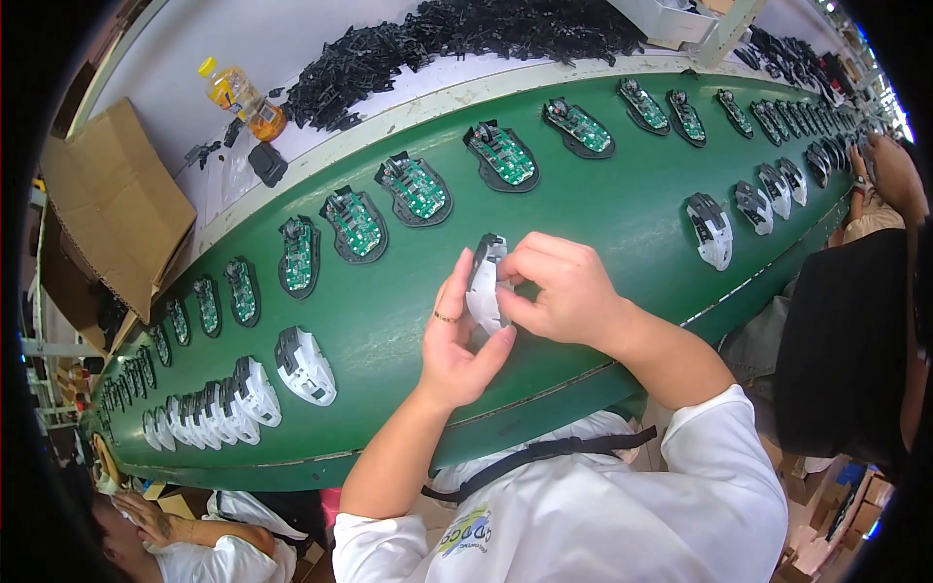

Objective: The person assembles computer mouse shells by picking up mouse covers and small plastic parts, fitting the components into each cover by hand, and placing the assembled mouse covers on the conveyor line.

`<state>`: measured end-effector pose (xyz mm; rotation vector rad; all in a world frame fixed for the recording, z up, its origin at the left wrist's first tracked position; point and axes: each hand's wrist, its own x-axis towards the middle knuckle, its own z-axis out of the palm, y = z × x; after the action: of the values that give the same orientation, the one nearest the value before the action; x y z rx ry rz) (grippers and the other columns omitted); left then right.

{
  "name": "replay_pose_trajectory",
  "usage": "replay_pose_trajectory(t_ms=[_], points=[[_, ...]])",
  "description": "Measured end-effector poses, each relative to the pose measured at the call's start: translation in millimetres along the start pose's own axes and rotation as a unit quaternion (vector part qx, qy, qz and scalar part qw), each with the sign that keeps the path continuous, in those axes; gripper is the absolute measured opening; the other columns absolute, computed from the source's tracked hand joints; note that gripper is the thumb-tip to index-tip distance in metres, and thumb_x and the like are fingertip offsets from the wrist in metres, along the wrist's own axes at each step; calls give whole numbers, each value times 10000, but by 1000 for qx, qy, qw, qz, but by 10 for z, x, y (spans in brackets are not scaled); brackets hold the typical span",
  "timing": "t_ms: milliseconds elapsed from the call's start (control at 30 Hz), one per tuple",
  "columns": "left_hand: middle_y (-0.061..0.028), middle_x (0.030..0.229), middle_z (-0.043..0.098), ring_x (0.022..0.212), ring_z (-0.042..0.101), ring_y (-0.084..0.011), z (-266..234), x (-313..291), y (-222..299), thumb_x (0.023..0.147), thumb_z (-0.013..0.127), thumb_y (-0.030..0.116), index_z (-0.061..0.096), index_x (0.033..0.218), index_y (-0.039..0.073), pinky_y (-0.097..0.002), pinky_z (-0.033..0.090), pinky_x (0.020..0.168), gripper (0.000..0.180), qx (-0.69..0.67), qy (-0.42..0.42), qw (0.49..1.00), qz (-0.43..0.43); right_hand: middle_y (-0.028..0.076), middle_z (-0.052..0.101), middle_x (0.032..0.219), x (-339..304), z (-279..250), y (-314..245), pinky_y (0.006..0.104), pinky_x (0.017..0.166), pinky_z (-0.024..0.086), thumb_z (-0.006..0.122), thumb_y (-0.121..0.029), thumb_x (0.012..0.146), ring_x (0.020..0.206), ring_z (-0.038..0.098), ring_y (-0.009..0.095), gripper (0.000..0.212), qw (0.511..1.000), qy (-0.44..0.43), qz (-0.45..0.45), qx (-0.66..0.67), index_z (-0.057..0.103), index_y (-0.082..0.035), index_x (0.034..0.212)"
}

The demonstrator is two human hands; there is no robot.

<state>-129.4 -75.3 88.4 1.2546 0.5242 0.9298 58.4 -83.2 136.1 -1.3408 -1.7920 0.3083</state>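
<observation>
A white and black computer mouse shell [483, 289] stands on edge between my hands, above the green belt. My left hand [452, 340] cradles it, with the fingers along one side and the thumb at its lower end. From the right, my right hand [562, 289] pinches at the shell's edge with thumb and bent fingers. Whatever small part those fingertips may hold is hidden. Near my left forearm a similar mouse shell [305, 366] lies on the belt, beside a close row of more shells [255, 394].
Mouse bases with green circuit boards [413, 189] line the far side of the green belt [603, 209]. More shells [710, 231] lie to the right. Behind are a heap of black parts [418, 53], a bottle [243, 102] and a cardboard box [117, 204]. Other people sit on both sides.
</observation>
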Motion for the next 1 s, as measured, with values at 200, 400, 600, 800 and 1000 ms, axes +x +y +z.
replay_pose_trajectory(t_ms=[200, 400, 600, 800, 1000], points=[[-133, 1547, 417, 1401, 457, -250, 47, 37, 87, 880, 679, -9, 176, 1619, -5, -413, 356, 1177, 894, -142, 16, 989, -43, 81, 629, 727, -15, 10, -13, 351, 519, 471, 781, -45, 799, 602, 604, 242, 89, 997, 6, 26, 66, 693, -28, 798], [-133, 1554, 415, 1404, 455, -242, 29, 38, 124, 898, 673, 35, 181, 1617, -7, -414, 334, 1188, 872, -174, 13, 983, -61, 86, 608, 705, -7, 128, 37, 367, 511, 443, 788, -50, 799, 587, 581, 244, 115, 996, 56, -27, 66, 678, -31, 771], [-123, 1528, 453, 1392, 478, -258, -43, 14, 118, 893, 721, 130, 213, 1614, 28, -435, 375, 1166, 888, -163, -7, 982, -90, 55, 595, 665, 9, -37, -2, 331, 523, 477, 796, -76, 822, 572, 591, 194, 118, 998, -20, -3, 60, 689, -27, 819], [-113, 1463, 510, 1320, 547, -268, -90, 5, 174, 883, 727, 192, 306, 1582, 100, -449, 482, 1073, 821, -303, 1, 945, -124, 135, 632, 1164, -18, -42, 0, 321, 729, 559, 677, -76, 898, 1003, 669, 188, 471, 980, -8, 105, 170, 530, 10, 1337], [-115, 1462, 510, 1337, 535, -277, -162, -42, 162, 878, 738, 175, 300, 1586, 97, -453, 475, 1089, 836, -284, -12, 951, -119, 100, 610, 1301, -59, 112, -27, 358, 1015, 512, 559, 50, 946, 1190, 608, 175, 520, 794, -164, 260, 524, 441, 10, 1451]])
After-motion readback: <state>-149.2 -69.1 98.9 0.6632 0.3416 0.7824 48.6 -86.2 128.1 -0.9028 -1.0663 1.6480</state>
